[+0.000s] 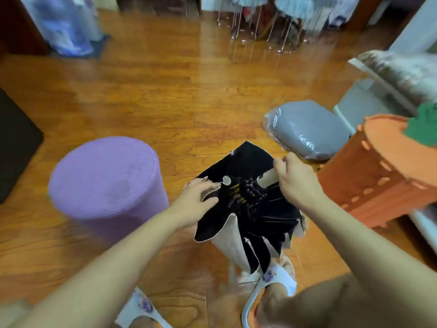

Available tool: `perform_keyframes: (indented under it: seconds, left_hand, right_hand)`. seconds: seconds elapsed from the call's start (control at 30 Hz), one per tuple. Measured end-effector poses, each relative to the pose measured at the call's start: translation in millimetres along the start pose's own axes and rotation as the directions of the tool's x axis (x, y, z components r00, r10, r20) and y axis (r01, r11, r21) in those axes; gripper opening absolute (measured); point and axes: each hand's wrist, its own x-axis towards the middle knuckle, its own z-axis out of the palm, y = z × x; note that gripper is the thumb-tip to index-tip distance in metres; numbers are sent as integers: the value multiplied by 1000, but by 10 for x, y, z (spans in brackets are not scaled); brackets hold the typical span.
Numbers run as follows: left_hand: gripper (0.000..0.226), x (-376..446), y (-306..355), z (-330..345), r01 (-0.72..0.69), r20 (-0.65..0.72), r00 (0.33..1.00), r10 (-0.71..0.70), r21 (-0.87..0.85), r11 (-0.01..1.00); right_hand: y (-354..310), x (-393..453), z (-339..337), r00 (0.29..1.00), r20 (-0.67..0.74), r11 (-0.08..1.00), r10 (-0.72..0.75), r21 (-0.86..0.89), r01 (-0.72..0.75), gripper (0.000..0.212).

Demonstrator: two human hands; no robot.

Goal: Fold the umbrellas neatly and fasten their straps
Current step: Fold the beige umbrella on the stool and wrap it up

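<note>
We hold a half-collapsed umbrella (248,209), black inside and pale outside, above the wooden floor (165,102) between our knees. Our right hand (295,183) grips its beige handle (268,179); our left hand (196,200) pinches the canopy's edge. A purple stool (106,178) stands left, an orange stool (383,176) right, a grey plastic-wrapped bundle (307,129) beyond.

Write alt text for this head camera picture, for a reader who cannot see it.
A person holds a partly collapsed black umbrella over a wooden floor, the right hand gripping its pale handle and the left hand gathering the canopy fabric. A purple round stool stands to the left, an orange stool and a grey plastic-wrapped bundle to the right.
</note>
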Motion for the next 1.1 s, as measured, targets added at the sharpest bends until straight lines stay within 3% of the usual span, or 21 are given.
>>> perform_keyframes:
  seconds: [0.1, 0.2, 0.27, 0.33, 0.47, 0.6, 0.67, 0.77, 0.8, 0.87, 0.93, 0.97, 1.0, 1.1]
  left_hand:
    - [25, -256, 534, -488, -94, -43, 995, 93, -38, 995]
    - [24, -686, 1006, -1083, -207, -311, 931, 191, -18, 978]
    - [19, -966, 1122, -1453, -178, -519, 843, 144, -17, 984]
    - [20, -1195, 1057, -1742, -34, -603, 797, -32, -97, 995]
    - [14, -1542, 898, -2034, 245, -401, 795, -456, -475, 845]
    - [33, -1633, 770, -2230, 256, -256, 785, -564, -695, 672]
    - [34, -1593, 664, -2332, 230, -293, 757, -584, -718, 658]
    - [33, -1463, 388, -2420, 143, -451, 675, -584, -697, 703]
    - [31, -1442, 233, -2412, 143, -494, 636, -593, -680, 719]
    - [24, -1452, -133, -2321, 246, -523, 576, -628, -622, 744]
    - [18, -1523, -562, -2220, 486, -495, 552, -672, -464, 741]
    - [22, -1552, -744, -2181, 590, -468, 559, -684, -355, 725]
    - [24, -1567, -858, -2174, 644, -466, 567, -679, -263, 718]
    - [16, -1562, -897, -2299, 636, -554, 567, -609, -175, 752]
  right_hand:
    - [-280, -128, -398, 998, -12, 997, -66, 32, 66, 30]
    - [-656, -196, -618, 998, -6, 989, -70, 129, 70, 33]
    - [-935, -207, -656, 1000, 1, 944, -4, 329, 3, 38]
    - [-1228, -238, -615, 996, 71, 821, 61, 564, -90, 36]
    - [-1813, -374, -390, 951, 308, 496, 2, 826, -269, 27]
    - [-2347, -415, 18, 859, 494, 315, -134, 843, -436, 24]
    - [-2592, -403, 213, 821, 546, 242, -169, 830, -502, 20]
    - [-2780, -318, 650, 754, 630, 136, -187, 777, -615, 15]
    - [-2767, -305, 851, 724, 666, 180, -182, 746, -641, 15]
    - [-2606, -313, 1339, 653, 751, 494, -97, 606, -624, 10]
    - [-2432, -398, 1764, 514, 858, 817, 5, 293, -497, 13]
    - [-2367, -436, 1885, 446, 893, 909, 53, 142, -392, 14]
    - [-2334, -441, 1969, 419, 903, 960, 90, 33, -278, 13]
    - [-2379, -368, 2059, 509, 859, 997, 56, -79, 24, 9]
